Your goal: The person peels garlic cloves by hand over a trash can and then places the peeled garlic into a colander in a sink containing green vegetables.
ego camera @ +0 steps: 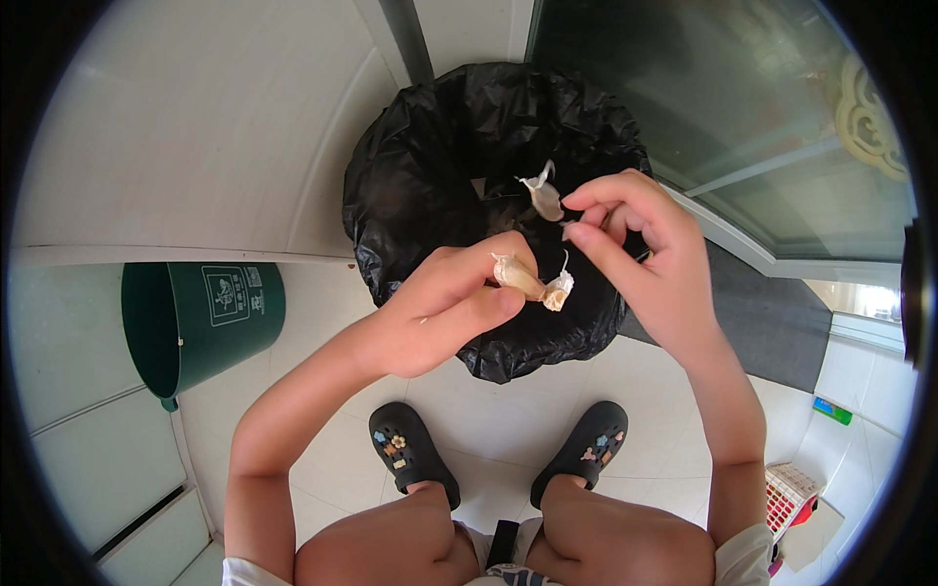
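Above a bin lined with a black plastic bag (410,198), my left hand (454,300) pinches garlic cloves (519,277) between thumb and forefinger. Joined to their right end is a piece of garlic with papery skin (558,291). My right hand (637,242) is to the right, thumb and forefinger close together, with a small scrap of skin (566,230) at the tips. A piece of pale garlic skin (544,196) shows just beyond those fingertips, over the bin; whether it touches them I cannot tell. The bin's inside is dark, with some scraps dimly visible.
A green plastic bin (212,322) lies at the left. Beyond the lined bin are a white panel (220,132) and a framed glass door (747,110). A white plastic basket (790,492) stands at the lower right. My feet in black clogs (414,450) are on the tiled floor.
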Available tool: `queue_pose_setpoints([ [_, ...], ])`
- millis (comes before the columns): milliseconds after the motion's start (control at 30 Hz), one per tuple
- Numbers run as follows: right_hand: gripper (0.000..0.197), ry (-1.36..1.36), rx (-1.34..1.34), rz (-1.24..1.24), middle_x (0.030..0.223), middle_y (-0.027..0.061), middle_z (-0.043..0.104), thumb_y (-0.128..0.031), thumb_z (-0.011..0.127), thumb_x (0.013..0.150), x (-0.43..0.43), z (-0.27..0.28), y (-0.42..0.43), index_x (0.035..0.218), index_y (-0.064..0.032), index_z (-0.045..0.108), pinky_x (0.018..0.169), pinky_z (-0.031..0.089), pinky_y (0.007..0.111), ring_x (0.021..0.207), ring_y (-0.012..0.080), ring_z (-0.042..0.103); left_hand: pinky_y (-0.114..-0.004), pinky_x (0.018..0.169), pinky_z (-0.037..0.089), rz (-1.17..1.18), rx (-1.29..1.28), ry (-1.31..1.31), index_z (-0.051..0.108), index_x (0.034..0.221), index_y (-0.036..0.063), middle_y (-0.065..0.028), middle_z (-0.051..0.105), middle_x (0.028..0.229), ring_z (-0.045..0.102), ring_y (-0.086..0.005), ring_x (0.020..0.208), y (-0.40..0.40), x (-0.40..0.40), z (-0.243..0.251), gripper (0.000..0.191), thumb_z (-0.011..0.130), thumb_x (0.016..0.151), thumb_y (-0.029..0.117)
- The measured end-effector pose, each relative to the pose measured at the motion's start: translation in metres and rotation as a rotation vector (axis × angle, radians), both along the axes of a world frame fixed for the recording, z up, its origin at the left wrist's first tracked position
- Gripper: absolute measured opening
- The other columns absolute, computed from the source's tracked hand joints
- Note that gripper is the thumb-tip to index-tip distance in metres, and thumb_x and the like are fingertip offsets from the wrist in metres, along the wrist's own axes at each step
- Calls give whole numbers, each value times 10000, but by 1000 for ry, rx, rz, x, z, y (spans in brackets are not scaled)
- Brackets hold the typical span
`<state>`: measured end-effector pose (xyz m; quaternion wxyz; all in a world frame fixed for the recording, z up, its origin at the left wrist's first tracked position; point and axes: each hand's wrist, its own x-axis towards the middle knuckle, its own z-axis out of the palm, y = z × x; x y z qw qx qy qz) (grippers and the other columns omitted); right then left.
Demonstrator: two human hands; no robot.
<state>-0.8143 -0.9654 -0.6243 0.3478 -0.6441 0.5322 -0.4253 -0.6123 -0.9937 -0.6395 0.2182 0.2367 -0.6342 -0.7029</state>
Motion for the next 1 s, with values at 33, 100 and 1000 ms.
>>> queue_pose_setpoints([
  [33,49,-62,-15,-5,765,22,587,-33,601,812,1,3,1,856,-12,600,526,366,194,585,65,470,-225,509,285,15,8,-11,483,855,17,-5,411,660,361,-88,568,1,-1,0,315,489,854,332],
  [100,69,-88,72,70,747,18,582,-76,622,808,0,12,8,820,-15,592,511,370,198,604,66,496,-222,518,288,30,17,-20,482,869,22,-4,414,663,362,-86,573,0,-1,-3,304,492,846,325],
  [1000,133,225,-146,-23,652,55,478,-37,642,770,6,15,7,722,-32,518,461,363,262,492,155,439,-233,425,266,-134,537,172,403,694,85,-12,405,535,347,-86,466,-6,-3,-6,441,370,886,481],
])
